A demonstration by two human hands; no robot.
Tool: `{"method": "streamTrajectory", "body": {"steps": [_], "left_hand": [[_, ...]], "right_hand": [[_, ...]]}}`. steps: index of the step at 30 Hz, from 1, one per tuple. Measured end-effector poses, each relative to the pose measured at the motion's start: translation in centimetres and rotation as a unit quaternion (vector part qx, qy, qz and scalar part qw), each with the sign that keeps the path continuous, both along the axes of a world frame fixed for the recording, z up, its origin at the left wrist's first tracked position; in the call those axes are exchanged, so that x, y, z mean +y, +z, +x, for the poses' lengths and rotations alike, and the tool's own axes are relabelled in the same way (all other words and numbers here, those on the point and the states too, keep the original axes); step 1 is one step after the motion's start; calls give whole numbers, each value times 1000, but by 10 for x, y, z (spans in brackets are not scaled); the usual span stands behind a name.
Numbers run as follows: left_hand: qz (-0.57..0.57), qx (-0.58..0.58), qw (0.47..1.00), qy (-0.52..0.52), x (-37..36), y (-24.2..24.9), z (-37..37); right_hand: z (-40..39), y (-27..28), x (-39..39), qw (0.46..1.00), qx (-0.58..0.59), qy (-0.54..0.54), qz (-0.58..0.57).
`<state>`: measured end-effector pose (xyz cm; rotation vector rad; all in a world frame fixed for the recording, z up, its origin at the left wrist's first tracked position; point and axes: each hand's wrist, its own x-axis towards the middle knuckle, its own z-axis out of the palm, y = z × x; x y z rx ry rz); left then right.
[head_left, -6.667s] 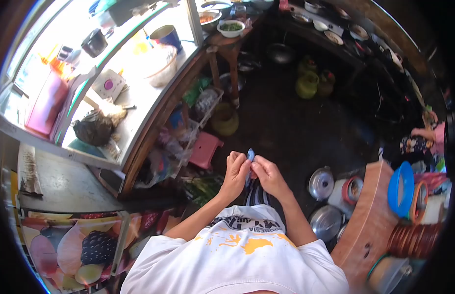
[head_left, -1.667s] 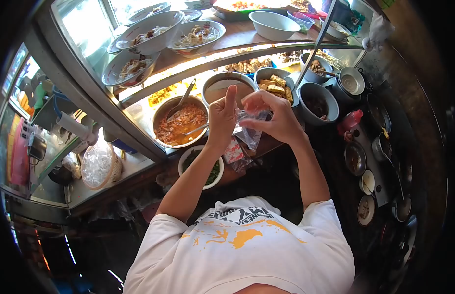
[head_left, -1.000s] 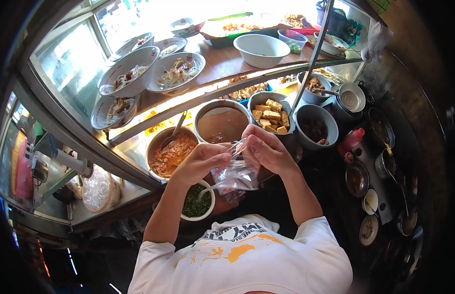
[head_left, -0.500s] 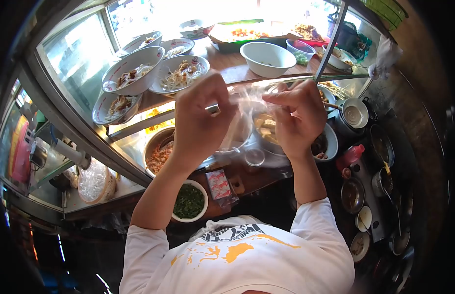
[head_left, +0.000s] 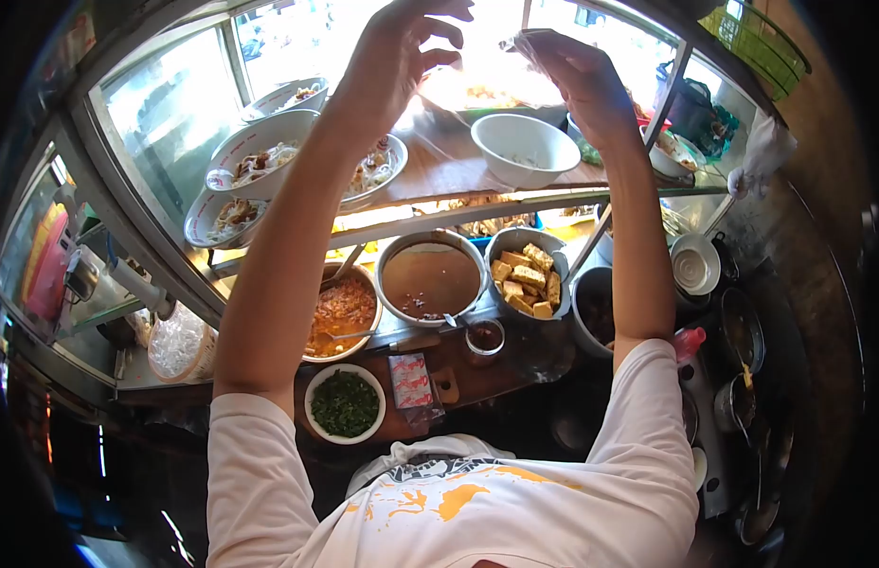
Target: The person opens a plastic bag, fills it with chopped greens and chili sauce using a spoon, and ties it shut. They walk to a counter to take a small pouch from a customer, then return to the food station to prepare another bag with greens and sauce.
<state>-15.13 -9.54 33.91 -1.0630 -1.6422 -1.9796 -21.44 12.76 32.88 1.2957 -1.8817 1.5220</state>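
Observation:
My left hand (head_left: 397, 57) is raised at the top of the view with its fingers apart and curved, and nothing shows between them. Opposite it, my right hand (head_left: 577, 80) pinches a piece of clear plastic (head_left: 520, 43) at its fingertips. Both hands are above the upper shelf (head_left: 439, 180). Below and between them stands a white bowl (head_left: 526, 151) with a little food in the bottom. Bowls of noodles (head_left: 260, 163) with brown topping are stacked left of my left forearm.
Lower down are a pot of brown sauce (head_left: 430, 279), a pot of fried blocks (head_left: 527, 276), a pan of red stew (head_left: 345, 308), a bowl of chopped greens (head_left: 345, 403) and a small jar (head_left: 484, 338). Metal frame bars border the shelf. Pans (head_left: 741, 331) lie at the right.
Both hands have moved up and forward, away from my body. My left hand has let go of the clear plastic and opened. The pots below have come into view.

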Motion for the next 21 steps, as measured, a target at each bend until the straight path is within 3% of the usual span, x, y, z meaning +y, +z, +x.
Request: {"method": "streamTrajectory", "body": {"steps": [1,3,4,7,8,11,15,16,17,18,19,21], "left_hand": [[11,-36,999,-29,-3,7,-8],[-88,-94,990,57,-3,11,-22],[-92,5,995,45,-10,7,-43],[-6,-80,996,-30,-6,20,-51],[4,-93,996,0,-5,23,-57],[-107,-162,979,61,-20,36,-88],[-257,-77,946,180,-32,50,-129],[-306,-45,928,209,-34,52,-138],[-353,-13,905,237,-35,54,-144],[-345,38,895,280,-31,53,-145],[-346,49,883,313,-29,51,-148],[-344,72,857,377,-29,47,-160]], "right_hand": [[-6,4,-2,1000,1,9,8],[-21,11,-6,999,6,26,24],[-41,13,-7,999,-18,24,37],[-73,13,-8,995,-6,95,38],[-94,12,-6,973,-111,203,-17],[-144,26,6,940,-153,303,-25],[-187,26,-5,950,-221,219,25],[-234,7,-6,965,-174,168,102],[-249,-4,-12,965,-109,27,238],[-264,-15,-19,919,-35,-98,379],[-268,-27,-22,882,20,-157,443],[-305,-51,-28,812,15,-202,548]]}}
